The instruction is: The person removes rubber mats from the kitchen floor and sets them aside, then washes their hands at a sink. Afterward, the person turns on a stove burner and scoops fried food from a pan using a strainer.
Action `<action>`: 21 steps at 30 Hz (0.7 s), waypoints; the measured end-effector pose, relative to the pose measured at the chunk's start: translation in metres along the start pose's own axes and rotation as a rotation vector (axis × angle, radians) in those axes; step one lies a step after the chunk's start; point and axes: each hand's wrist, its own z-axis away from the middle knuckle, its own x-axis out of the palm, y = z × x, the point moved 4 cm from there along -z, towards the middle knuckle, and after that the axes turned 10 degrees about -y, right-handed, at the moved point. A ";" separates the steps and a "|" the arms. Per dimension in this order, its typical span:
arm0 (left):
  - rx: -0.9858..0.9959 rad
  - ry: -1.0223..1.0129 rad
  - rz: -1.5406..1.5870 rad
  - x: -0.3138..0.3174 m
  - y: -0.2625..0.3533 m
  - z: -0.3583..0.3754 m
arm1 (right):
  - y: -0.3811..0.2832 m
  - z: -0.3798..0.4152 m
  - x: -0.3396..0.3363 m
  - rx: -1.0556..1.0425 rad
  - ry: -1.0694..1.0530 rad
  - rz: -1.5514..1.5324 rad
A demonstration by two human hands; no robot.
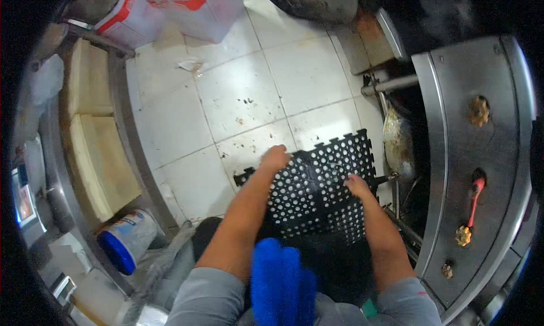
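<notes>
A black rubber floor mat [317, 184] with round holes and interlocking edge tabs is bent over the white tiles in front of me. My left hand [276, 157] is closed on its far left edge. Farther right, my right hand [357, 186] is closed on the mat, with the thumb side showing and the other fingers partly hidden. The mat's near part falls into shadow by my legs. Dark crumbs [246, 101] and scraps lie scattered on the tiled floor [232, 99] beyond it. A blue cloth [277, 280] hangs in front of my chest.
On the right runs a steel stove front [453, 156] with knobs and a red handle [476, 201]. Left stands a rack with pale yellow containers [102, 161] and a blue-lidded tub [127, 241]. White-and-red boxes [198, 14] sit at the back; a pipe [391, 84] juts out beside the stove.
</notes>
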 end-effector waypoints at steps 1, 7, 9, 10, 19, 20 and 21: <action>0.003 0.008 -0.028 0.007 -0.007 -0.003 | 0.009 -0.009 -0.002 0.050 0.108 -0.017; 0.035 0.169 0.058 0.031 -0.038 -0.004 | 0.061 -0.061 -0.019 0.077 0.399 -0.236; -0.008 0.192 0.157 0.042 -0.055 0.022 | 0.062 -0.060 -0.022 0.062 0.413 -0.349; -0.041 0.223 0.269 0.045 -0.065 0.034 | 0.058 -0.061 -0.025 0.099 0.413 -0.352; -0.192 0.406 0.667 0.190 -0.181 0.116 | 0.048 -0.044 0.005 0.252 0.563 -0.485; -0.234 0.428 0.729 0.208 -0.197 0.108 | 0.041 -0.040 0.007 0.296 0.507 -0.452; -0.314 0.396 0.752 0.219 -0.201 0.105 | 0.041 -0.040 0.010 0.252 0.487 -0.490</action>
